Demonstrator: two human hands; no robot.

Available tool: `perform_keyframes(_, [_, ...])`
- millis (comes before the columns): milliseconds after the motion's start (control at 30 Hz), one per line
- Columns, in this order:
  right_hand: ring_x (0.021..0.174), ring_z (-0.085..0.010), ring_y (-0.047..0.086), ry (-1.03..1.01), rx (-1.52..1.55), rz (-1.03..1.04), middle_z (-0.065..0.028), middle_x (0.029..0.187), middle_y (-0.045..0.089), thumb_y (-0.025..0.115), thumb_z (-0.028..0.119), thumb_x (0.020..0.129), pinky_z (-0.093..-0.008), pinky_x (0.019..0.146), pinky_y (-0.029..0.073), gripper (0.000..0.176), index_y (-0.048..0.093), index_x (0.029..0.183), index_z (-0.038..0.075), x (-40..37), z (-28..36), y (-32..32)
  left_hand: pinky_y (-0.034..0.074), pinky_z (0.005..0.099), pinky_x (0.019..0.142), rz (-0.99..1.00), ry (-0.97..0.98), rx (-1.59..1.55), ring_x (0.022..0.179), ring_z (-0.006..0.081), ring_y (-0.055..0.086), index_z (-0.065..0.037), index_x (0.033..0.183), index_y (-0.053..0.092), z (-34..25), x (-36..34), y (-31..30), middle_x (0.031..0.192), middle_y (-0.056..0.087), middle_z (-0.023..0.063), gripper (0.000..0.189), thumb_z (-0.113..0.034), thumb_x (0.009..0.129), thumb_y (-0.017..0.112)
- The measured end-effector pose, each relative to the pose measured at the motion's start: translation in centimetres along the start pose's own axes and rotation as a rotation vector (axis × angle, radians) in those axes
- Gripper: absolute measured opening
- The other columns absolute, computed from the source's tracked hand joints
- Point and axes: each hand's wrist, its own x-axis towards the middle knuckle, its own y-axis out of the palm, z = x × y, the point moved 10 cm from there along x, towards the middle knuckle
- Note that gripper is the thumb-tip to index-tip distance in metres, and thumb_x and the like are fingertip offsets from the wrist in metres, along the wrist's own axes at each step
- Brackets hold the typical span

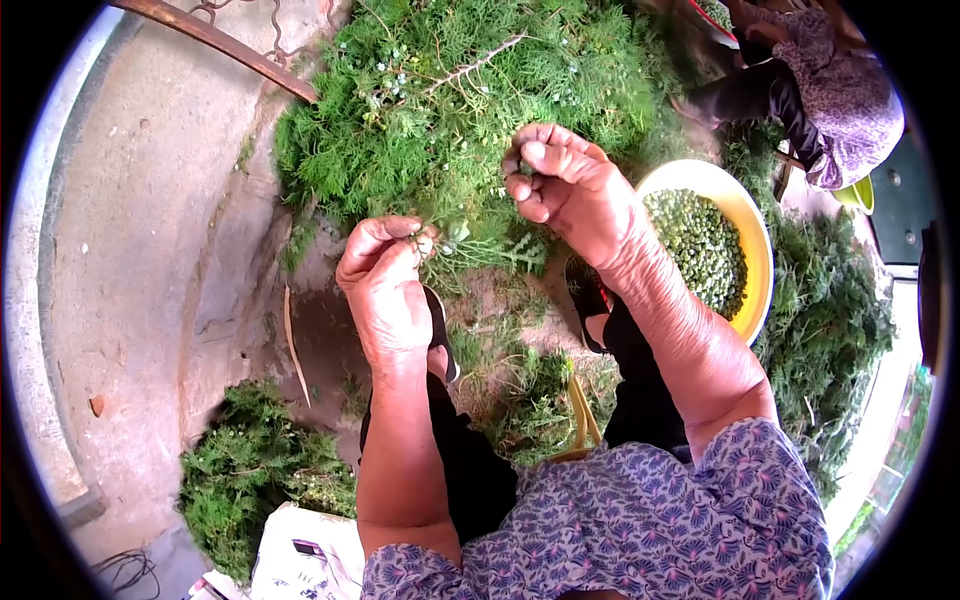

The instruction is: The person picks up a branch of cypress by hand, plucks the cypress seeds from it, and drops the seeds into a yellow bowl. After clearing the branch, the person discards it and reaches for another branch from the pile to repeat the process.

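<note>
My left hand (pixel 385 285) is closed, thumb and fingers pinching an evergreen sprig (pixel 475 250) whose flat green fronds stick out to the right. Higher up and to the right, my right hand (pixel 580 190) is curled with its thumb against the fingers. Something small and dark shows at its fingertips, too little to name. Behind both hands lies a big heap of cut evergreen branches (pixel 400 150) with small pale cones among the leaves. Under my right forearm stands a yellow tub (pixel 762 265), holding many small green cones (pixel 700 240).
Another person (pixel 835 90) sits at the upper right near a second container. A darker branch pile (pixel 830 330) lies right of the tub, another pile (pixel 260 460) at the lower left. A wooden bar (pixel 220 40) crosses the upper left. A white sack (pixel 305 555) is at the bottom.
</note>
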Motion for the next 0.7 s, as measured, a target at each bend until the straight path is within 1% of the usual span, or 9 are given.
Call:
perform_keyframes(100, [0.048, -0.0094, 0.046, 0.078, -0.131, 0.072, -0.0025, 0.068, 0.057, 0.063, 0.023, 0.082, -0.0209, 0.04, 0.031, 0.019, 0.059, 0.08, 0.005, 0.0, -1.0, 0.1, 0.046, 0.0267, 0.071, 0.025, 0.004, 0.011, 0.076, 0.0178, 0.059, 0.001, 0.085, 0.058, 0.0, -0.1, 0.3, 0.082, 0.06, 0.0092, 0.014, 0.008, 0.075, 0.052])
perform_keyframes(133, [0.049, -0.0078, 0.051, 0.123, -0.167, 0.083, -0.001, 0.066, 0.059, 0.068, 0.017, 0.078, -0.0203, 0.039, 0.036, 0.013, 0.062, 0.082, 0.005, -0.2, -1.3, 0.4, 0.046, 0.0268, 0.071, 0.04, -0.021, -0.001, 0.077, 0.0181, 0.059, 0.001, 0.085, 0.058, 0.1, -0.1, 0.6, 0.082, 0.06, 0.0093, 0.014, 0.008, 0.075, 0.052])
perform_keyframes(200, [0.05, -0.007, 0.051, 0.147, -0.503, 0.05, -0.0018, 0.068, 0.061, 0.067, 0.012, 0.079, -0.0197, 0.04, 0.037, 0.012, 0.063, 0.086, 0.003, -0.4, -1.5, 0.0, 0.047, 0.0269, 0.071, 0.059, -0.046, -0.013, 0.078, 0.0184, 0.06, 0.001, 0.086, 0.057, 0.3, -0.1, 1.0, 0.083, 0.06, 0.0094, 0.013, 0.007, 0.075, 0.053])
perform_keyframes(233, [0.055, -0.0073, 0.054, 0.181, -0.545, 0.074, -0.0025, 0.069, 0.061, 0.065, 0.007, 0.078, -0.0186, 0.043, 0.04, 0.014, 0.063, 0.091, 0.002, -0.5, -2.1, 0.0, 0.047, 0.0269, 0.072, 0.091, -0.044, -0.053, 0.078, 0.0182, 0.06, 0.002, 0.086, 0.057, 0.5, -0.1, 1.2, 0.083, 0.061, 0.0096, 0.014, 0.007, 0.075, 0.053])
perform_keyframes(333, [0.057, -0.0073, 0.054, 0.248, -0.452, 0.157, -0.0033, 0.071, 0.062, 0.065, 0.008, 0.079, -0.0184, 0.044, 0.04, 0.018, 0.063, 0.096, 0.0, -1.1, -3.4, 1.2, 0.046, 0.0269, 0.074, 0.145, -0.072, -0.093, 0.079, 0.0178, 0.06, 0.002, 0.088, 0.057, 0.9, -0.3, 1.8, 0.085, 0.061, 0.0098, 0.014, 0.006, 0.075, 0.055])
perform_keyframes(367, [0.058, -0.0072, 0.054, 0.278, -0.343, 0.196, -0.0029, 0.071, 0.061, 0.064, 0.009, 0.08, -0.0184, 0.045, 0.039, 0.022, 0.061, 0.1, -0.001, -1.2, -4.0, 1.4, 0.046, 0.0269, 0.075, 0.166, -0.099, -0.093, 0.08, 0.0175, 0.06, 0.002, 0.089, 0.057, 1.1, -0.4, 2.0, 0.085, 0.061, 0.0098, 0.014, 0.006, 0.075, 0.056])
perform_keyframes(533, [0.057, -0.006, 0.052, 0.323, -0.277, 0.212, -0.0001, 0.07, 0.059, 0.064, 0.013, 0.081, -0.0166, 0.046, 0.037, 0.022, 0.06, 0.1, 0.002, -1.5, -4.6, 1.9, 0.046, 0.0267, 0.076, 0.174, -0.135, -0.09, 0.079, 0.0163, 0.059, 0.002, 0.091, 0.056, 1.6, -0.6, 2.3, 0.084, 0.061, 0.0085, 0.016, 0.005, 0.075, 0.057])
perform_keyframes(633, [0.059, -0.0038, 0.053, 0.256, -0.319, 0.122, 0.0032, 0.072, 0.059, 0.064, 0.013, 0.082, -0.016, 0.047, 0.038, 0.012, 0.061, 0.092, 0.007, -1.2, -3.7, 1.3, 0.046, 0.0268, 0.075, 0.172, -0.137, -0.075, 0.078, 0.0156, 0.059, 0.002, 0.091, 0.057, 1.7, -0.3, 2.2, 0.083, 0.06, 0.0078, 0.015, 0.004, 0.076, 0.057])
perform_keyframes(700, [0.059, -0.0045, 0.053, 0.188, -0.348, 0.05, 0.0033, 0.072, 0.059, 0.066, 0.015, 0.08, -0.0168, 0.048, 0.039, 0.015, 0.061, 0.092, 0.007, -0.9, -3.2, 0.5, 0.046, 0.0264, 0.074, 0.067, -0.106, -0.067, 0.077, 0.0149, 0.058, 0.002, 0.091, 0.057, 1.6, -0.1, 1.3, 0.081, 0.06, 0.007, 0.014, 0.004, 0.078, 0.056])
